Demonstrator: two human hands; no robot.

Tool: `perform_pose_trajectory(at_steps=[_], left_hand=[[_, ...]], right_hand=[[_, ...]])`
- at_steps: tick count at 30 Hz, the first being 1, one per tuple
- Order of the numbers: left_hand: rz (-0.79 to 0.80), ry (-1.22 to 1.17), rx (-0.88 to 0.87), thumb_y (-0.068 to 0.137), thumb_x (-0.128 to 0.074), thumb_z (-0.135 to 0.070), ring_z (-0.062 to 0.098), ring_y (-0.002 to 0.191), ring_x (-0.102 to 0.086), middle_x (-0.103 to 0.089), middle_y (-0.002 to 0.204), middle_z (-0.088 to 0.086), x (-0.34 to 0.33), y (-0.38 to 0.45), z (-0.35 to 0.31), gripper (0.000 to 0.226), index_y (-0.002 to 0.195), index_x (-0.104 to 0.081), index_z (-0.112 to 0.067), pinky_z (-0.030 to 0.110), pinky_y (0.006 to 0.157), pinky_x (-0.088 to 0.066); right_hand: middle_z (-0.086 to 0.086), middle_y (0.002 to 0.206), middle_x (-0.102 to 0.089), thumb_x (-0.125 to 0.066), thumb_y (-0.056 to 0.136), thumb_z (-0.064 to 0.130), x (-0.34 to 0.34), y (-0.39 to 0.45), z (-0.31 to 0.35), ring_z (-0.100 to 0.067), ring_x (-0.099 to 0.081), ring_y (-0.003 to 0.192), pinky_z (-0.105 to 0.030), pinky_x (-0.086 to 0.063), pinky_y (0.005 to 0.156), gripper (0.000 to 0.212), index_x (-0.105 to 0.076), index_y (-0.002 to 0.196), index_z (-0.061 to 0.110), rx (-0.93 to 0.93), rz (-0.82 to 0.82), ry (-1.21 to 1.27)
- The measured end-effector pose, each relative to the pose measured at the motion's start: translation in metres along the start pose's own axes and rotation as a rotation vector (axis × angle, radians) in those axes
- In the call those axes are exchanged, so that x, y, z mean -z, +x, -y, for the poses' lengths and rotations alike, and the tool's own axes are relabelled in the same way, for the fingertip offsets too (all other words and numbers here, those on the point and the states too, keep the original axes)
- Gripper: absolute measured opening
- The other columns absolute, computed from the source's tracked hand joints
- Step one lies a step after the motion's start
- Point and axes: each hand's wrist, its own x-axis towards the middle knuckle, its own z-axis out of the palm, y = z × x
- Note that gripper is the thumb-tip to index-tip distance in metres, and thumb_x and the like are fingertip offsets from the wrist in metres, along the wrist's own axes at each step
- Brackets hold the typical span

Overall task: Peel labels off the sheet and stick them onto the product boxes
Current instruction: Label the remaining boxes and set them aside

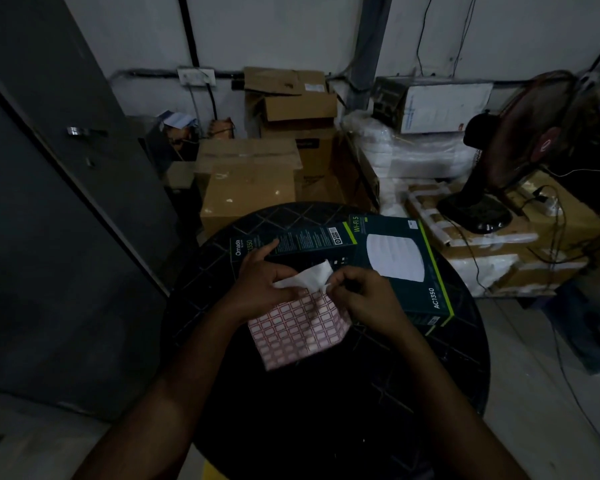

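I was at the peeling step, working in the middle of the frame over the round dark worktop (430, 393). My left hand (262, 282) gripped the label sheet (302, 329) near its top edge, thumb on the folded-back white backing and index finger stretched out toward the upper left, while my right hand (364, 296) had its grip narrowed to a pinch at the sheet's upper right corner, on what I took to be a single label (327, 287), though it was too small and dim to be sure. To do this well, I judged I should keep the left hand holding the sheet taut and flat, lift the label slowly at a low angle so it would not curl or tear, and touch only its edge. The sheet hung below and between both hands, its red-bordered grid sloping toward the lower centre. The two product boxes (406, 268) lay just beyond my hands, upper centre and right, side by side and close enough for a short carry.
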Motion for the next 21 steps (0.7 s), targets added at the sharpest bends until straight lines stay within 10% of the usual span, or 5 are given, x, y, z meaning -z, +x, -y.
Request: perform_pose_trajectory(at_steps=[5, 11, 21], left_hand=[[0.015, 0.003, -0.011, 0.079, -0.079, -0.03, -0.002, 0.136, 0.005, -0.032, 0.156, -0.001, 0.001, 0.001, 0.005, 0.014, 0.087, -0.07, -0.036, 0.036, 0.117, -0.006], [0.02, 0.043, 0.019, 0.073, -0.083, -0.035, 0.022, 0.15, 0.004, -0.007, 0.164, -0.004, -0.006, 0.007, 0.016, 0.029, 0.076, -0.062, -0.055, 0.046, 0.119, -0.009], [-0.09, -0.026, -0.163, 0.067, -0.068, -0.064, 0.012, 0.146, -0.02, -0.041, 0.145, -0.025, -0.013, 0.011, 0.026, 0.057, 0.121, -0.055, -0.049, 0.047, 0.118, -0.015]], right_hand=[[0.01, 0.062, -0.062, -0.069, 0.089, 0.01, -0.001, -0.002, -0.01, -0.003, -0.055, 0.054, -0.023, -0.042, 0.054, 0.007, -0.073, 0.084, 0.013, -0.065, 0.085, 0.223], [-0.016, 0.09, -0.071, -0.066, 0.09, 0.003, 0.001, -0.006, -0.023, -0.026, -0.067, 0.082, -0.034, -0.053, 0.071, 0.009, -0.069, 0.093, -0.004, -0.167, 0.18, 0.48], [-0.024, 0.087, -0.075, -0.071, 0.085, 0.002, -0.033, -0.015, -0.121, -0.035, -0.071, 0.083, -0.046, -0.057, 0.083, 0.006, -0.077, 0.086, 0.0, -0.569, -0.019, 0.429]])
